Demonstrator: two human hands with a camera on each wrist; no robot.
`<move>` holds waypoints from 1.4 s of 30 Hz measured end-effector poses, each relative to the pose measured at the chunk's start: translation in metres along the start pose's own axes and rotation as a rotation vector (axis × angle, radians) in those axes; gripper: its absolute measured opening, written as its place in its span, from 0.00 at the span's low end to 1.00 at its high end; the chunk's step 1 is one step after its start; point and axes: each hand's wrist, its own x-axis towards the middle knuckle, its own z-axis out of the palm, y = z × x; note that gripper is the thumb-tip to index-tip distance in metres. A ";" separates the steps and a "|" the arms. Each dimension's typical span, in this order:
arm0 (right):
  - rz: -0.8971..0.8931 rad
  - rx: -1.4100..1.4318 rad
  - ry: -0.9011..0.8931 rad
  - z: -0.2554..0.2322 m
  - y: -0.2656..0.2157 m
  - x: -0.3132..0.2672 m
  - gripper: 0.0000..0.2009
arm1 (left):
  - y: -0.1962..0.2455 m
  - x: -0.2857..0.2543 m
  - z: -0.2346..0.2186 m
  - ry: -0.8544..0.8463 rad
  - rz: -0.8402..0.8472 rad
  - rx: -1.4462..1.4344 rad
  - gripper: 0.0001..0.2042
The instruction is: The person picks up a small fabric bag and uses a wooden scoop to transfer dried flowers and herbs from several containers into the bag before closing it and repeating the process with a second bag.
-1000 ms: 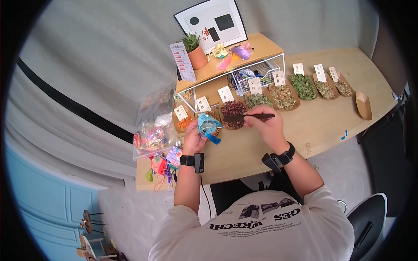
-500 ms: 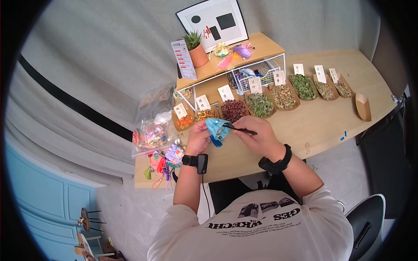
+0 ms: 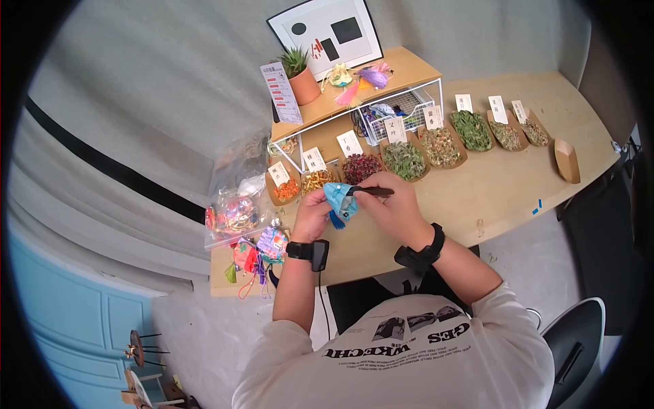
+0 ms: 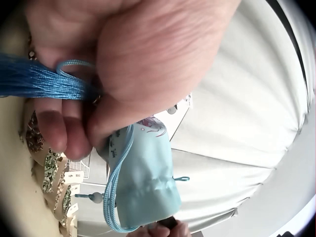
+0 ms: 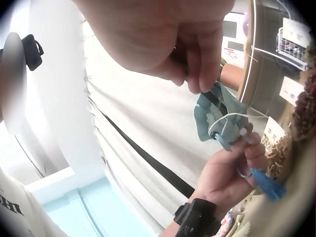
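Note:
My left hand [image 3: 310, 218] grips a light blue drawstring pouch [image 3: 338, 199] above the table's near side. A darker blue tassel [image 4: 44, 81] hangs by that hand's fingers, and light blue cords [image 4: 114, 190] loop along the pouch. In my right hand [image 3: 395, 208] is a dark scoop [image 3: 377, 191], pinched between thumb and fingers. Its far end [image 5: 215, 101] dips into the pouch's open mouth in the right wrist view, so the tip is hidden inside. Just behind the pouch lies a tray of dark red dried buds [image 3: 362, 168].
Paper trays of orange pieces [image 3: 288, 190], green leaves [image 3: 406, 161] and other dried herbs line the table [image 3: 518, 191], with labels. Behind them stands a wooden shelf [image 3: 409, 65] with a potted plant [image 3: 304, 85]. A plastic bag [image 3: 238, 211] and colourful pouches [image 3: 274, 242] lie at left.
The right hand has brought the scoop from the dark red buds over to the pouch, its end now in the mouth. The left hand has tilted the pouch towards the scoop.

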 end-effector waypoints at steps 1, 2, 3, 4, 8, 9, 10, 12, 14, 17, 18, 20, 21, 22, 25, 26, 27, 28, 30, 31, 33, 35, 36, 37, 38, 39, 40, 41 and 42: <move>0.001 0.000 0.001 0.003 0.003 0.001 0.07 | -0.001 0.002 -0.001 -0.001 -0.001 0.001 0.11; 0.064 0.111 0.017 0.006 0.006 0.002 0.06 | -0.004 0.005 -0.003 -0.007 0.009 0.052 0.11; 0.128 0.222 0.033 0.008 0.010 0.004 0.06 | -0.005 0.008 -0.004 -0.013 0.018 0.104 0.12; 0.129 0.223 0.036 0.009 0.017 0.004 0.06 | -0.004 0.010 -0.004 -0.016 0.016 0.105 0.12; 0.232 0.335 0.043 0.009 0.032 0.012 0.05 | 0.003 0.019 -0.001 0.107 0.135 0.554 0.13; 0.279 0.391 0.063 0.009 0.032 0.015 0.05 | 0.005 0.020 0.001 0.157 0.177 0.664 0.13; 0.277 0.393 0.067 0.008 0.033 0.017 0.05 | 0.007 0.021 0.003 0.153 0.177 0.668 0.13; 0.300 0.417 0.090 0.004 0.037 0.023 0.06 | 0.010 0.023 0.009 0.229 0.234 0.771 0.11; 0.296 0.419 0.098 0.002 0.051 0.028 0.06 | 0.017 0.023 0.016 0.229 0.249 0.878 0.11; 0.292 0.384 0.117 -0.004 0.067 0.031 0.06 | 0.018 0.026 0.016 0.231 0.270 1.020 0.11; 0.296 0.350 0.124 -0.006 0.071 0.031 0.06 | 0.016 0.027 0.014 0.237 0.273 1.055 0.12; 0.313 0.307 0.177 -0.009 0.069 0.030 0.07 | 0.005 0.033 0.005 0.264 0.396 1.139 0.12; 0.330 0.263 0.230 -0.010 0.069 0.029 0.07 | 0.000 0.036 0.000 0.292 0.522 1.219 0.12; 0.329 0.264 0.230 -0.012 0.070 0.029 0.07 | -0.001 0.037 -0.003 0.292 0.523 1.220 0.12; 0.361 0.421 0.209 -0.016 0.075 0.030 0.06 | -0.001 0.037 -0.005 0.298 0.333 1.174 0.13; 0.414 0.539 0.183 -0.012 0.077 0.032 0.06 | 0.002 0.036 0.001 0.283 0.305 1.140 0.12; 0.465 0.657 0.155 -0.010 0.080 0.033 0.06 | 0.004 0.036 0.005 0.269 0.278 1.107 0.12; 0.464 0.657 0.154 -0.009 0.086 0.033 0.06 | 0.002 0.038 0.006 0.270 0.278 1.107 0.12; 0.403 0.529 0.117 -0.008 0.097 0.033 0.06 | -0.002 0.041 0.005 0.307 0.343 1.124 0.11; 0.401 0.531 0.114 -0.010 0.098 0.034 0.06 | -0.002 0.043 0.003 0.310 0.346 1.126 0.11; 0.367 0.484 0.164 -0.014 0.100 0.032 0.06 | -0.004 0.044 0.000 0.326 0.320 1.160 0.10; 0.362 0.467 0.193 -0.021 0.103 0.032 0.06 | -0.001 0.042 0.003 0.363 0.360 1.205 0.10; 0.354 0.450 0.222 -0.023 0.105 0.033 0.06 | 0.002 0.041 0.005 0.400 0.403 1.249 0.10; 0.353 0.449 0.221 -0.021 0.098 0.034 0.06 | 0.005 0.041 0.010 0.401 0.404 1.248 0.10; 0.414 0.563 0.219 -0.019 0.090 0.035 0.06 | 0.007 0.040 0.016 0.412 0.400 1.247 0.09; 0.477 0.675 0.216 -0.017 0.085 0.036 0.06 | 0.008 0.040 0.020 0.422 0.396 1.245 0.09; 0.478 0.674 0.216 -0.015 0.087 0.036 0.06 | 0.007 0.041 0.021 0.422 0.394 1.244 0.09; 0.466 0.635 0.186 -0.012 0.093 0.036 0.06 | 0.007 0.042 0.023 0.423 0.405 1.267 0.09; 0.453 0.597 0.155 -0.011 0.097 0.036 0.07 | 0.007 0.043 0.024 0.424 0.416 1.290 0.08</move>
